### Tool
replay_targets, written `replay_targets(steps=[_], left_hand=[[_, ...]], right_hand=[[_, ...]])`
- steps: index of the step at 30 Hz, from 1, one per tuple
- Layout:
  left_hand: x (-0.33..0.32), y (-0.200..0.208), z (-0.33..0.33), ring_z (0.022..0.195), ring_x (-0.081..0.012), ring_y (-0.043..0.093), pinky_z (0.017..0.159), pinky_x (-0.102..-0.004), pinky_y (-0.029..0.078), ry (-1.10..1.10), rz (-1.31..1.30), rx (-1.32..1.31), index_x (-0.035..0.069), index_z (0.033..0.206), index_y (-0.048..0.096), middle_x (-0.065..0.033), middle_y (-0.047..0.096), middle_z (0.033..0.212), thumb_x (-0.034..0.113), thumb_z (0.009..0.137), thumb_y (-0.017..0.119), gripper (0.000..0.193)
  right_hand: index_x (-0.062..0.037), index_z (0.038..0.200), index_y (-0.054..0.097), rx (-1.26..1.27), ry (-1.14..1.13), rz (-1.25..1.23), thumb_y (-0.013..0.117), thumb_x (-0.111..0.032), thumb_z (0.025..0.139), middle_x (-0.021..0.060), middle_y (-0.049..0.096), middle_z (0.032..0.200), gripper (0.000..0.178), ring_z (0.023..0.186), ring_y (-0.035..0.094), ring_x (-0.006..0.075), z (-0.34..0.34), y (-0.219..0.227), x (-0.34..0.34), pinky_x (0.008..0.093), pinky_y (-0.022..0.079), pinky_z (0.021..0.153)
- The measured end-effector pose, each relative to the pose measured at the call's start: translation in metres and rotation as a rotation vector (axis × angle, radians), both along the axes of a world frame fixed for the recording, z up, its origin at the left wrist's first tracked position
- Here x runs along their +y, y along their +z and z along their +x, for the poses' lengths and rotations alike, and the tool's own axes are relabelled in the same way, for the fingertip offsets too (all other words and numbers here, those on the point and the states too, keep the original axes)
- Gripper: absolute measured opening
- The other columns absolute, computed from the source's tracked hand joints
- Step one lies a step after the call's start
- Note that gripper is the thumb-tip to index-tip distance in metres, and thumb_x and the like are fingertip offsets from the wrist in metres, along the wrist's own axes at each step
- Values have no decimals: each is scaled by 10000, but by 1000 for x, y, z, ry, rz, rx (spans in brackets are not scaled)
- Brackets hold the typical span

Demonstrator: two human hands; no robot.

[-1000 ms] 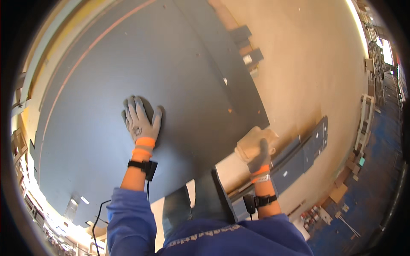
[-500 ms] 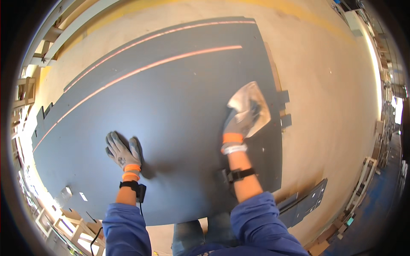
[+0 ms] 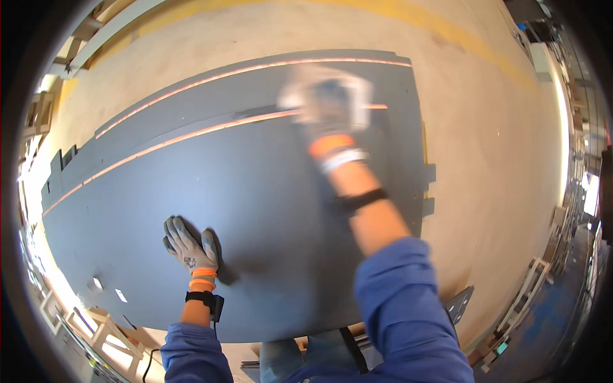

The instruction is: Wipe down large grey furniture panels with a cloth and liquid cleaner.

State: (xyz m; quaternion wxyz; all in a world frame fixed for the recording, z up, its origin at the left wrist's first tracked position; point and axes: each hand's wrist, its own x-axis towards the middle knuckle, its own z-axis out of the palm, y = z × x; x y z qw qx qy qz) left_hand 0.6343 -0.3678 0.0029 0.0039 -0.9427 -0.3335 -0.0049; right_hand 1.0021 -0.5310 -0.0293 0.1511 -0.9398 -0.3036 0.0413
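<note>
A large dark grey panel (image 3: 255, 185) lies flat in front of me, crossed by two long narrow copper-coloured strips, the outer strip (image 3: 211, 84) and the inner strip (image 3: 191, 132). My left hand (image 3: 191, 246), in a grey glove with an orange cuff, rests on the panel's near left part, fingers stretched out, holding nothing. Over the panel's far right area, my right hand (image 3: 329, 115) is gloved too and smeared by motion. It is on a pale cloth (image 3: 361, 96), which covers part of the inner strip near its right end.
Dark notched pieces (image 3: 429, 173) stick out past the panel's right edge. More dark panels (image 3: 461, 303) lean low at the right. Wooden frames (image 3: 115, 332) stand at the lower left. Pale floor with a yellow stripe (image 3: 408, 9) surrounds the panel.
My right hand has swept the cloth away from me and leftward, from the panel's right side to the strips. My left hand still lies flat on the panel. The view has shifted slightly.
</note>
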Motion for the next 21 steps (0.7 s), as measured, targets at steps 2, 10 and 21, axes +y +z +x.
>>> replay_targets(steps=[2,10,21], left_hand=[[-6,5,10,1405,-385,218,1120,-552,126,-19,-27,21,-46,1425,274,-233,287,1481,457,864,465,777],[-8,10,18,1396,-401,207,1102,-582,123,47,-172,18,-73,1398,295,-255,296,1455,428,833,523,788],[13,20,-8,1387,-411,211,1098,-614,111,65,-313,-42,-64,1397,299,-250,293,1453,437,852,531,776]], right_hand=[[-21,1318,455,60,-219,78,509,-274,895,189,588,1151,496,1049,575,331,36,18,-66,440,435,929],[-33,1454,296,-115,307,-200,478,-217,892,215,301,1495,619,1399,267,348,-115,12,137,422,187,1168],[-53,988,651,110,-338,302,473,-117,907,101,642,870,206,808,611,251,-85,72,84,322,484,730]])
